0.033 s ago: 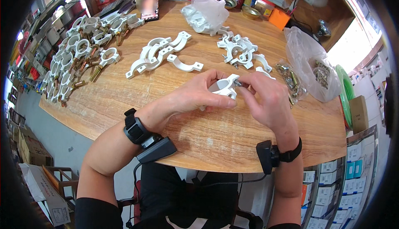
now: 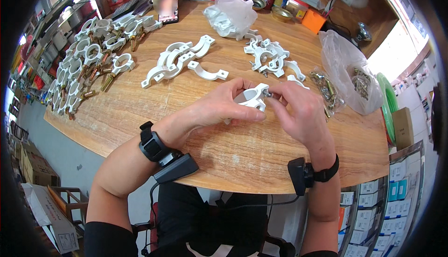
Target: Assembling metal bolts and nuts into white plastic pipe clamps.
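A white pipe clamp (image 2: 254,98) is held above the table by my left hand (image 2: 219,105), its fingers closed around it. My right hand (image 2: 298,107) pinches a small metal screw (image 2: 267,93) at the clamp's right end. How far the screw sits in the clamp is hidden by the fingers. Ahead of my left hand lie several loose white clamp halves (image 2: 205,72). A cluster of white clamp parts with screws (image 2: 267,56) rests beyond my right hand. At the left is a large pile of ring-shaped white clamps with brass-coloured bolts (image 2: 93,54).
A clear bag of bolts (image 2: 326,89) and a larger plastic bag with metal parts (image 2: 359,82) lie on the right. Farther back are a white plastic bag (image 2: 231,17), a phone (image 2: 170,12), an orange box (image 2: 313,21) and brass-coloured bowls (image 2: 281,13). The wooden table's (image 2: 224,163) curved edge is near me.
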A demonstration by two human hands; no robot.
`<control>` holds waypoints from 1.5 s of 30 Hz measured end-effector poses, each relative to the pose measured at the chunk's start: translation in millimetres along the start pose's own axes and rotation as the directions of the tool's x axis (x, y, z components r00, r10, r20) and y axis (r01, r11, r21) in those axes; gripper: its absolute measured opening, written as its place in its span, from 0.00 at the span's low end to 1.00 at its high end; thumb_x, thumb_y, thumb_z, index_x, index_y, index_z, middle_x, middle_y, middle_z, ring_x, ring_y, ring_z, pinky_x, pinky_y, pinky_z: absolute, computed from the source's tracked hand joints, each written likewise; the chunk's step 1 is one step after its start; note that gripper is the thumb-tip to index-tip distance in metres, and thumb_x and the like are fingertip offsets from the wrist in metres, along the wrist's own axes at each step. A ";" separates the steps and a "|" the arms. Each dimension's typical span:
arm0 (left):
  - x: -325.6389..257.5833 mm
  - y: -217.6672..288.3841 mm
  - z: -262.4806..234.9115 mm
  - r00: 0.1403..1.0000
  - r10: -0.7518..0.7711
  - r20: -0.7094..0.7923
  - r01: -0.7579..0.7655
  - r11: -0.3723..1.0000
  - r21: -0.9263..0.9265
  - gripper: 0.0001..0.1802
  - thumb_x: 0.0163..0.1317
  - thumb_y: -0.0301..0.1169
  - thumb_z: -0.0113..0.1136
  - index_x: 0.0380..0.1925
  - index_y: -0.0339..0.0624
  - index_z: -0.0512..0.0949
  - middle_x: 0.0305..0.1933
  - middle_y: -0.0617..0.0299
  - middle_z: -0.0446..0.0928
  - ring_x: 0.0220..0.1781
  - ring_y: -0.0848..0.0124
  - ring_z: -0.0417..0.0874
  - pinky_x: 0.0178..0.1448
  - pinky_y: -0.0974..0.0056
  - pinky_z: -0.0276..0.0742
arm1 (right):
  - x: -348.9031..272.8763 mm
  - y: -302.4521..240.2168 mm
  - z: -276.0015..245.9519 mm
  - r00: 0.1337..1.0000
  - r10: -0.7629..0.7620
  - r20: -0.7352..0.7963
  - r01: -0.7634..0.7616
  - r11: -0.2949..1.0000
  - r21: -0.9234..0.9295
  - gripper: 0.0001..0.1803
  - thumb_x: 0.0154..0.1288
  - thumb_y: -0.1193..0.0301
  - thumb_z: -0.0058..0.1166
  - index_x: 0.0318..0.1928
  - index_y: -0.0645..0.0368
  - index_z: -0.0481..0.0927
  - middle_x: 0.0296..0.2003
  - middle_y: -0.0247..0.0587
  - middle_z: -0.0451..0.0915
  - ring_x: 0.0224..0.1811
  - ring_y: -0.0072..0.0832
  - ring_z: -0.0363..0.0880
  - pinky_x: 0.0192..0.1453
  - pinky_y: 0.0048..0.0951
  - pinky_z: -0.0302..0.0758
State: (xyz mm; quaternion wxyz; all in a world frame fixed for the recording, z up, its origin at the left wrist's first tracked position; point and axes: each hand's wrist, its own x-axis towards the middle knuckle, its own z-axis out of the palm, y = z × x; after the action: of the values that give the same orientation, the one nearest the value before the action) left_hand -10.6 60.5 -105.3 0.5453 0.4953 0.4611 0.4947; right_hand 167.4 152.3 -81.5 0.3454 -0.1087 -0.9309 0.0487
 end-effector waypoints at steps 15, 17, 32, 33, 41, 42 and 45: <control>-1.0 3.4 0.0 0.999 -0.035 0.010 0.035 0.999 0.027 0.35 0.44 0.42 0.73 0.45 0.35 0.66 0.32 0.64 0.71 0.27 0.81 0.70 0.27 0.76 0.65 | -0.3 -1.1 -0.5 0.999 0.043 0.021 -0.043 0.999 0.006 0.08 0.52 0.72 0.60 0.32 0.57 0.76 0.25 0.37 0.76 0.26 0.35 0.77 0.28 0.31 0.71; -0.9 2.8 0.8 1.000 -0.024 0.004 0.023 0.999 0.025 0.35 0.44 0.43 0.73 0.45 0.35 0.66 0.33 0.64 0.71 0.27 0.81 0.70 0.27 0.76 0.65 | -0.3 -1.5 0.1 1.000 0.011 0.009 -0.011 1.000 0.010 0.08 0.52 0.72 0.60 0.32 0.57 0.76 0.26 0.37 0.76 0.26 0.35 0.77 0.27 0.31 0.71; 0.7 -1.4 -1.1 1.000 -0.006 0.011 0.005 0.998 0.059 0.37 0.43 0.44 0.72 0.47 0.34 0.66 0.32 0.65 0.71 0.26 0.82 0.70 0.25 0.77 0.64 | -0.6 -0.9 -0.7 0.999 0.024 0.044 -0.023 1.000 -0.011 0.08 0.50 0.76 0.58 0.33 0.57 0.76 0.26 0.37 0.77 0.26 0.35 0.78 0.27 0.30 0.72; 1.5 -1.7 -0.8 1.000 0.008 0.013 -0.009 0.998 0.058 0.37 0.43 0.44 0.72 0.47 0.34 0.66 0.31 0.65 0.71 0.26 0.82 0.70 0.25 0.77 0.64 | -0.5 -0.8 -0.9 0.999 0.019 0.041 -0.018 1.000 -0.008 0.08 0.50 0.76 0.58 0.33 0.57 0.76 0.26 0.37 0.76 0.26 0.35 0.77 0.27 0.30 0.72; -1.6 1.4 -2.1 0.998 -0.051 0.032 0.048 0.996 0.074 0.38 0.43 0.44 0.72 0.48 0.34 0.65 0.33 0.64 0.71 0.27 0.81 0.70 0.26 0.76 0.63 | -0.1 -3.0 -0.6 1.000 -0.010 0.021 0.010 1.000 -0.020 0.08 0.51 0.75 0.58 0.33 0.56 0.76 0.24 0.37 0.76 0.25 0.35 0.77 0.27 0.31 0.71; -1.4 1.4 -2.4 0.998 -0.058 0.037 0.056 0.996 0.076 0.38 0.43 0.44 0.72 0.48 0.34 0.65 0.33 0.63 0.71 0.28 0.81 0.70 0.27 0.76 0.63 | -0.1 -2.8 -0.3 1.000 -0.011 0.018 0.012 1.000 -0.014 0.08 0.50 0.75 0.59 0.33 0.56 0.76 0.25 0.37 0.76 0.25 0.35 0.77 0.27 0.31 0.71; -0.3 -1.1 -2.2 0.999 -0.038 0.024 0.037 0.997 0.066 0.38 0.43 0.45 0.72 0.48 0.33 0.65 0.34 0.63 0.71 0.28 0.81 0.70 0.27 0.76 0.63 | -0.4 -1.6 0.4 1.000 -0.002 0.026 0.003 1.000 -0.012 0.08 0.50 0.74 0.59 0.33 0.57 0.76 0.25 0.37 0.76 0.25 0.35 0.77 0.27 0.31 0.71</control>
State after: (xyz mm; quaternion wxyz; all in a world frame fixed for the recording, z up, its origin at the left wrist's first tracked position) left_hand -12.7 60.3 -106.6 0.5437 0.5105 0.4794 0.4625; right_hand 167.2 150.6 -81.8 0.3326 -0.1090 -0.9357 0.0442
